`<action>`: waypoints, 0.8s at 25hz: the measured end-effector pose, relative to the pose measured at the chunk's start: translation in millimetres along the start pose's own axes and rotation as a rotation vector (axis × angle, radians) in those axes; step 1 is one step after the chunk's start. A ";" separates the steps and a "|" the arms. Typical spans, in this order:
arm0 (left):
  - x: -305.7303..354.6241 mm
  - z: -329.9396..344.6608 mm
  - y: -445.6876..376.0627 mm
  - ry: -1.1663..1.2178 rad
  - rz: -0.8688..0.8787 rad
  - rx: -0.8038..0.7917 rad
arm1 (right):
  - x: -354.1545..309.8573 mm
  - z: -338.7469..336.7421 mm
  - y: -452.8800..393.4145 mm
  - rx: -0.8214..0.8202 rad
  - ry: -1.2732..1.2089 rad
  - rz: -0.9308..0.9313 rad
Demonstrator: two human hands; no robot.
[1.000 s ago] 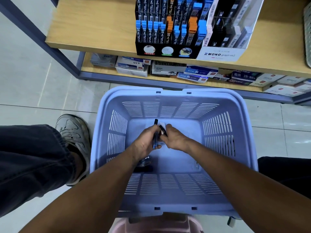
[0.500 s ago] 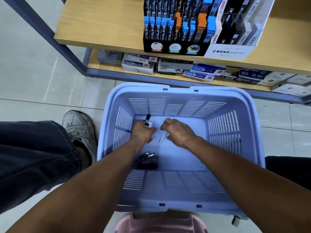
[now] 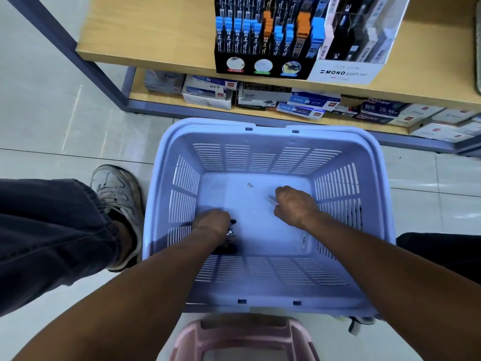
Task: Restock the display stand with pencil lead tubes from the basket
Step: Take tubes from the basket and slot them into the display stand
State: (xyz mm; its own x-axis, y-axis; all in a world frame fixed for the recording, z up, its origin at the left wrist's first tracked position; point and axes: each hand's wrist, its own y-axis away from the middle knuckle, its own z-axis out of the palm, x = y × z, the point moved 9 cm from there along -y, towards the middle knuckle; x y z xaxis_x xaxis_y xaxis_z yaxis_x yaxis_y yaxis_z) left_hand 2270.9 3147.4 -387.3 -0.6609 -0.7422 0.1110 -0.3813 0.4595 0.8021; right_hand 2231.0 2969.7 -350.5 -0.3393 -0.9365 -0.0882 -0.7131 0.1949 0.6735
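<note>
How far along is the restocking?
The stand on the shelf already looks mostly full. Both hands are in the basket: the left hand grips dark tubes, the right hand pinches a pale one. These still have to go up.

The white display box (image 3: 343, 71) on the upper shelf (image 3: 156, 35) read "MONO graph MG". The blue-capped tubes (image 3: 236, 35) in the black stand (image 3: 263, 66) bore "0.7 2B"; an orange-capped tube (image 3: 302, 29) showed "HB". Below, a black box (image 3: 263, 93) read "Premium" and a dark pack (image 3: 382, 109) "2B-4B".
</note>
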 end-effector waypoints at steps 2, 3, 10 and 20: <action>8.9 1.3 0.0 -0.042 0.026 -0.007 | 12.6 0.3 9.7 -0.071 0.026 0.044; 12.3 0.8 2.0 -0.027 0.035 -0.009 | 17.3 1.7 12.9 -0.127 0.045 0.055; 21.3 4.2 5.3 0.013 0.077 -0.100 | 35.5 34.1 36.9 -0.288 -0.074 0.260; 14.2 9.9 1.5 -0.138 0.095 -0.223 | -9.4 36.6 21.5 -0.074 -0.178 0.204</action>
State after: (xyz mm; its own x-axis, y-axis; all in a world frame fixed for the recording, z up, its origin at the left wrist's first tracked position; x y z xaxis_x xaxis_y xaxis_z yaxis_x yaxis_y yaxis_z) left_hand 2254.5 3142.3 -390.3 -0.7745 -0.6203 0.1236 -0.1713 0.3938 0.9031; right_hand 2196.4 2993.4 -362.1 -0.5782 -0.8130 -0.0684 -0.5743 0.3461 0.7419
